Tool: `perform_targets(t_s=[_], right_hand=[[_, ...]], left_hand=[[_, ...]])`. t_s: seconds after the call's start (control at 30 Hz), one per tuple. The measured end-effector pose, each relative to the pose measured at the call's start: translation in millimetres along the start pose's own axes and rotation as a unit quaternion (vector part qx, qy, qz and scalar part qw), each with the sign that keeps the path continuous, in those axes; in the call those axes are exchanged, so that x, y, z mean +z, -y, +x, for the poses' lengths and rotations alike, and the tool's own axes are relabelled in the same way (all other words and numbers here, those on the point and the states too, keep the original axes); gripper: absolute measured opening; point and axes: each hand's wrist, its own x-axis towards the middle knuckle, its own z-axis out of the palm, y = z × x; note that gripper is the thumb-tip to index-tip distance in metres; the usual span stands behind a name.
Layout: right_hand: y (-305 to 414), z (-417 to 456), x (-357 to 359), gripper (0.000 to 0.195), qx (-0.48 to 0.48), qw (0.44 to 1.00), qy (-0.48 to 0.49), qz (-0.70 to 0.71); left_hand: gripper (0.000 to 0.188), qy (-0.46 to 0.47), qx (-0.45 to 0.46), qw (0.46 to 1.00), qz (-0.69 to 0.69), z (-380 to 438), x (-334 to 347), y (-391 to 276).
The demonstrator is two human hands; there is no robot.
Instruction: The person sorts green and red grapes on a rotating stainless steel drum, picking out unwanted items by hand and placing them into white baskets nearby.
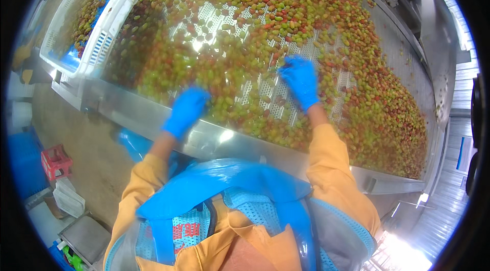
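Green and reddish grape-like fruits (pixel 383 118) lie loose over a perforated metal sorting table (pixel 302 51), piled thickest at the far and right sides. My left hand (pixel 187 112), in a blue glove, is low over the fruits at the table's near metal edge. My right hand (pixel 300 81), gloved alike, is over a thinner patch of fruits farther in, its fingers bent. Whether either hand holds a fruit is hidden by the gloves and blur. A blue plastic apron (pixel 229 179) covers my front.
A white plastic crate (pixel 101 53) with a blue liner and fruit clusters stands at the table's left end. The near metal rim (pixel 229 141) runs before me. On the floor at left are a red plastic stool (pixel 56 162) and a blue crate (pixel 25 164).
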Motion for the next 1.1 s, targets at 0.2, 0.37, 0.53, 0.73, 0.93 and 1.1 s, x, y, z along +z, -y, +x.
perform_targets(t_s=[0.2,0.37,0.53,0.73,0.93,1.1], right_hand=[[-100.9,-55.5,-13.7,0.041,0.221,0.974,-0.029,-0.042],[-47.7,-14.2,0.9,0.044,0.253,0.928,0.002,0.272],[-33.9,91.0,31.7,0.034,0.155,0.947,-0.050,0.277],[-35.0,140.4,72.0,0.024,0.070,0.993,0.031,-0.095],[-22.6,72.6,43.6,0.027,0.068,0.984,0.156,0.058],[37.6,-53.8,7.4,0.033,0.155,0.943,0.125,0.268]], left_hand=[[0.032,-0.207,-0.098,0.970,0.079,25.0,-36.8,100.4],[0.061,-0.039,-0.177,0.971,0.159,17.1,-49.2,60.5],[0.066,-0.064,-0.161,0.983,0.056,0.2,-18.2,34.7],[0.048,-0.105,-0.157,0.982,0.022,-1.1,-20.2,-0.3],[0.044,-0.185,-0.082,0.963,0.179,3.3,-9.3,-3.3],[0.038,-0.131,-0.165,0.885,-0.415,-7.0,18.2,-84.9]])
